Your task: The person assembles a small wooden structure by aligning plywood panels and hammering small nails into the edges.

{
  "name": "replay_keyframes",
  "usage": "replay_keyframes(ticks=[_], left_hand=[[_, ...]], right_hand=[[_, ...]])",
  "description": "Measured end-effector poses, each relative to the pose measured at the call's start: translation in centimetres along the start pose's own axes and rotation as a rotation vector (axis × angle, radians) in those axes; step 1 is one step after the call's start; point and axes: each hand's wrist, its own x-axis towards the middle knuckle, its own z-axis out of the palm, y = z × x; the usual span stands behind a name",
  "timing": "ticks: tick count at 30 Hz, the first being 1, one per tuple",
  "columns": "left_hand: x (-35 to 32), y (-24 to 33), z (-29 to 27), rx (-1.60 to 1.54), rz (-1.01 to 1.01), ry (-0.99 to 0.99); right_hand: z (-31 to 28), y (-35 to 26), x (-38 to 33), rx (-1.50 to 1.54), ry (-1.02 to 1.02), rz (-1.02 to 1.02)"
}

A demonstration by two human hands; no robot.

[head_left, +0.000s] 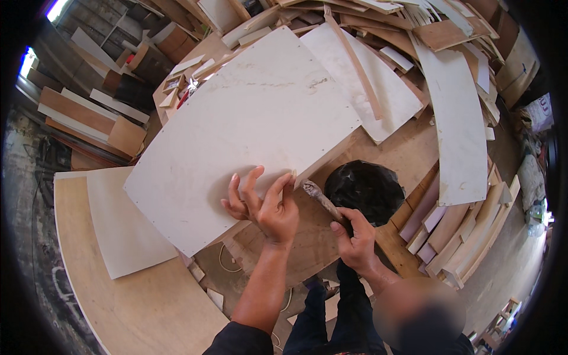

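A large white panel (236, 112) lies in front of me, with small dark dots along its edges. Over its near right edge is my left hand (266, 207), thumb and forefinger pinched together while the other fingers stand apart. Whatever may be between those fingertips is too small to make out. My right hand (357, 238) is closed round a short stick-like tool (322, 200) with a lumpy, greyish end. That end points toward the left fingertips, close to the panel's edge. Just beyond the right hand sits a round container lined with black plastic (365, 190).
Under the panel is a brown wooden worktop (307, 245). Another white sheet (367, 83) with a wooden strip lies behind it. Offcuts (467, 231) are stacked at right, near a long white board (455, 124). A curved plywood sheet (136, 302) spreads at lower left.
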Motion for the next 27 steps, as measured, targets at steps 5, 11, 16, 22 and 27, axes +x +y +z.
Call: replay_keyframes(ticks=[5,11,16,22,27], left_hand=[[-0.1,0.0,0.0,-0.031,-0.061,-0.045],[-0.2,0.1,0.0,-0.034,-0.067,-0.046],[-0.1,0.1,0.1,-0.06,-0.044,-0.026],[-0.1,-0.1,0.2,-0.065,-0.028,-0.018],[0.0,0.1,0.1,-0.071,-0.025,-0.025]], right_hand=[[0.5,-1.4,1.1,0.002,0.026,-0.098],[0.9,-1.5,1.7,-0.02,0.046,-0.162],[1.1,-2.0,1.7,-0.051,0.052,-0.161],[1.1,-2.1,1.7,-0.072,0.063,-0.206],[0.8,-2.5,1.8,-0.078,0.084,-0.245]])
